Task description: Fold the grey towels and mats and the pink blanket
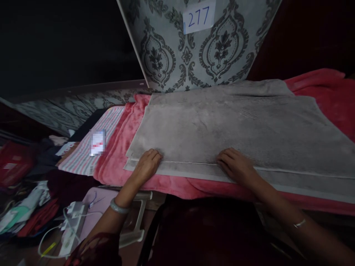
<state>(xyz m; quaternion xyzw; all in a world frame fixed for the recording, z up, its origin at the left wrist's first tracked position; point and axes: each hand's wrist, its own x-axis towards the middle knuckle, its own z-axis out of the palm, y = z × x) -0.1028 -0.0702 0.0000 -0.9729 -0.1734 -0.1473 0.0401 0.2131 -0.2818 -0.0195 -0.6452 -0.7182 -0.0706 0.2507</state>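
A large grey towel (194,125), folded in layers, lies over a pink plush blanket (119,159). Its upper layer ends a little short of the pale lower edge at the front. At the left part of that front edge, my left hand (148,162) has its fingers curled round the cloth. Further right along the same edge, my right hand (235,162) pinches the towel between thumb and fingers. Both thumbs are partly hidden. A few wrinkles run across the towel's far right part.
Left of the blanket lies a striped cloth (83,159) with a blurred phone-like rectangle (98,143) on it. A dark screen (66,44) and patterned wall (188,55) stand behind. Below left are a white power strip (73,225), cables and a clothes pile (30,207).
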